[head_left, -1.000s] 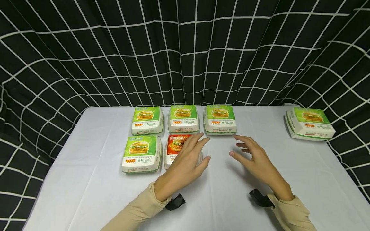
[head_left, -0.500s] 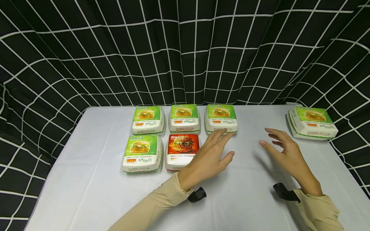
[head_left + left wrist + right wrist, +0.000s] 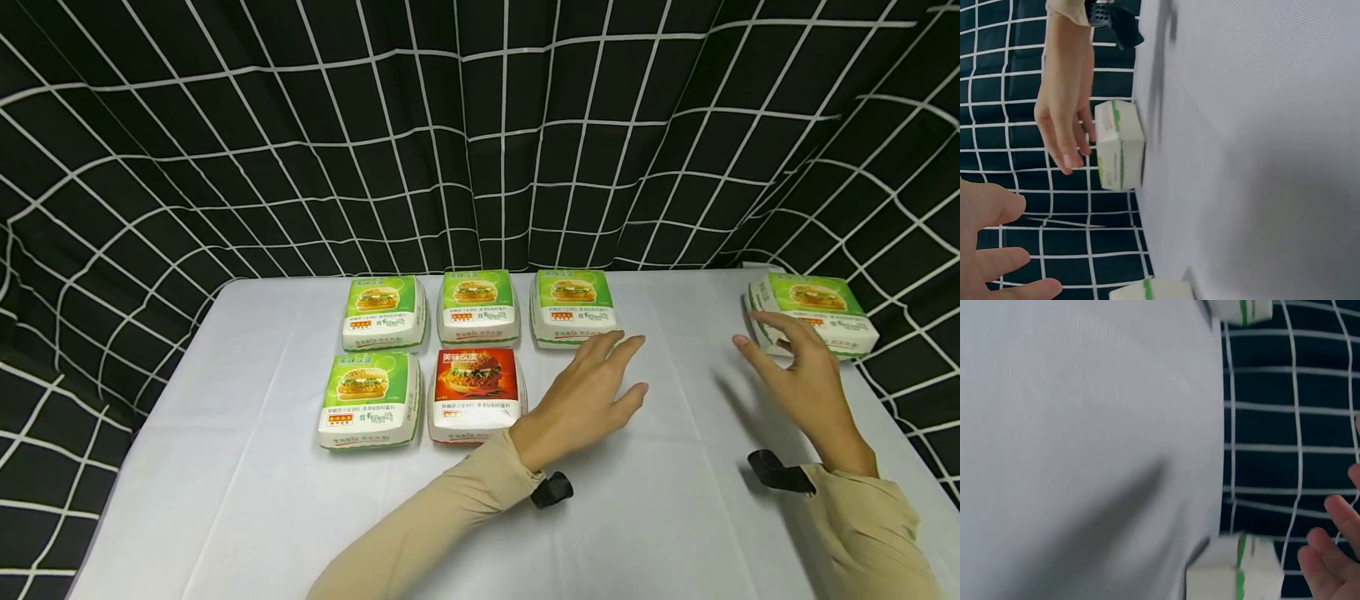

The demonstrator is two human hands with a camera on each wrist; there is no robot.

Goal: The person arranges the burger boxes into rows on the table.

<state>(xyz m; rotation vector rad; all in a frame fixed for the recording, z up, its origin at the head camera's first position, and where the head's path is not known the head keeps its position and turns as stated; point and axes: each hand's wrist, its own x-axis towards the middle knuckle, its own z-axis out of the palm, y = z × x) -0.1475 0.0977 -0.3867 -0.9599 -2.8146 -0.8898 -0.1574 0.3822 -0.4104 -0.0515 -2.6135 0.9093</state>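
Observation:
In the head view my left hand (image 3: 581,396) hovers over the table with fingers spread and nothing in it. Its fingertips overlap the front edge of a green and white burger box (image 3: 573,308), the rightmost of the back row. My right hand (image 3: 806,379), also holding nothing, has thumb and fingers apart. It overlaps the left front of a lone green and white burger box (image 3: 825,308) at the far right. The left wrist view shows the right hand (image 3: 1063,106) beside that box (image 3: 1119,147), while the right wrist view has its fingers (image 3: 1341,519) above the box (image 3: 1238,569).
Two more green burger boxes (image 3: 384,312) (image 3: 477,308) stand in the back row on the white table (image 3: 247,500). In front of them sit a green burger box (image 3: 369,400) and a red one (image 3: 476,392). A black curtain with white grid lines (image 3: 465,125) hangs behind.
Both hands have moved right across the table, the right one reaching the lone green burger box. The left hand has come away from over the red burger box. The boxes stay put.

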